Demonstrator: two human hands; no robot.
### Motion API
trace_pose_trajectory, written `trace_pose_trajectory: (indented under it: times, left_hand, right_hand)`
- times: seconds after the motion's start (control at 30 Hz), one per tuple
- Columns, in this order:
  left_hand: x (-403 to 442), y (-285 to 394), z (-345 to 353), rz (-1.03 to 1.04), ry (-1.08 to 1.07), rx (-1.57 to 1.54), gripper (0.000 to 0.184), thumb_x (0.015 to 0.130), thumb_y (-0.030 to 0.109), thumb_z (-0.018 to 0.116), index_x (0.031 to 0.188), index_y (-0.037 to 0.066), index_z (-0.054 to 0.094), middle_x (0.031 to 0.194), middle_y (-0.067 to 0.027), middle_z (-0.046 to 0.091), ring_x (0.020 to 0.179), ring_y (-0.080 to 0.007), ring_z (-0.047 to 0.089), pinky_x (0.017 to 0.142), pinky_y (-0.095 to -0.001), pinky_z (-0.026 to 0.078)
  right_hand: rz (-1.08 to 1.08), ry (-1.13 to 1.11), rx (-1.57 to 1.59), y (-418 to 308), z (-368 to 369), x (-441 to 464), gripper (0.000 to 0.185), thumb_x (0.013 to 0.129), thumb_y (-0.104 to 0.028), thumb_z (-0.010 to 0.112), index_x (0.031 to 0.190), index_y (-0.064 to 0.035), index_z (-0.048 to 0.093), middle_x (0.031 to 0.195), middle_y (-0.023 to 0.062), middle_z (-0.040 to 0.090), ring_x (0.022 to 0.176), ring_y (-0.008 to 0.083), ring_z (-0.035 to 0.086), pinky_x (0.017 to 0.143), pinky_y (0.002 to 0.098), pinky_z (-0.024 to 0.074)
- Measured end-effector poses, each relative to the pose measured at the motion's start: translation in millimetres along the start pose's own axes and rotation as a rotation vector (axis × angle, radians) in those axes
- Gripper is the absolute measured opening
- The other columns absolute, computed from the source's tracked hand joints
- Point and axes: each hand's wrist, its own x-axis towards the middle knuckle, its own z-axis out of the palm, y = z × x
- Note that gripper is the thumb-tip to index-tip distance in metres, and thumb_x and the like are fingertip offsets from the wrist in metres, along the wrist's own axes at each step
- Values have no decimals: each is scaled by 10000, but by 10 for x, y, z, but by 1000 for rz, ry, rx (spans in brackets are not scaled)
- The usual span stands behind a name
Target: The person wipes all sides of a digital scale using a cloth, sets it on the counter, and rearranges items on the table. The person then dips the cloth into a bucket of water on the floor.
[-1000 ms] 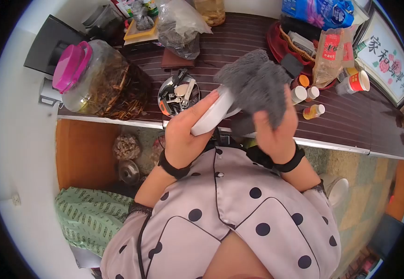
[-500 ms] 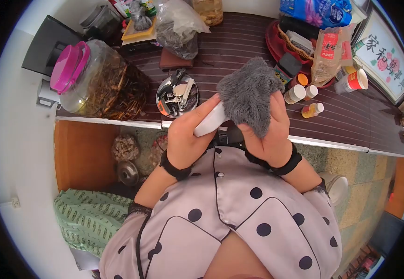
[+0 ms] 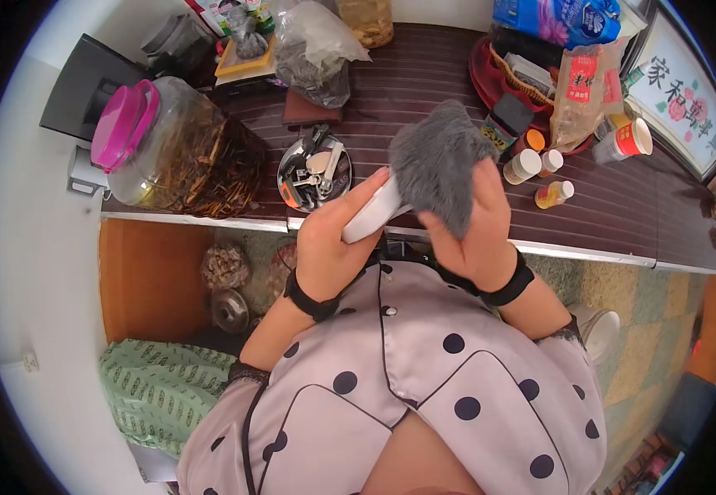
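Cloth (image 3: 440, 165) between 2 hands (image 3: 482, 239), against white object (image 3: 370, 216).

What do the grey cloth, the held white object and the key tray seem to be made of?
Grey cloth: probably plush synthetic fabric, matte, judging by its soft pile. White object: likely smooth plastic, from its even, plain surface. Key tray: apparently shiny metal, given its silvery, reflective rim.

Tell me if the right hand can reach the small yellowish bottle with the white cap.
Probably yes: bare dark tabletop lies between the right hand and that bottle, though the hand's grip holds a fluffy grey cloth.
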Motion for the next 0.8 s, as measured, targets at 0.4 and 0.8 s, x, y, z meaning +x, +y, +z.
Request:
trace_pose_trajectory:
  times: [0.4,0.8]
  left_hand:
    - [-4,-182,-8,-26,0,-13,447,716,19,693,1157,55,625,966,-169,671,843,-325,650,731,-346,505]
    - [-52,-162,14,-44,-60,-73,505,763,40,695,1255,98,594,931,-164,670,799,-307,653,713,-330,500]
  right_hand:
    - [18,-20,61,-79,259,-46,288,726,-219,734,908,-14,647,971,169,581,925,380,536,811,465,429]
    - [12,-76,65,399,286,-126,322,860,-269,641,1048,-7,636,1040,164,606,988,396,531,922,469,379]
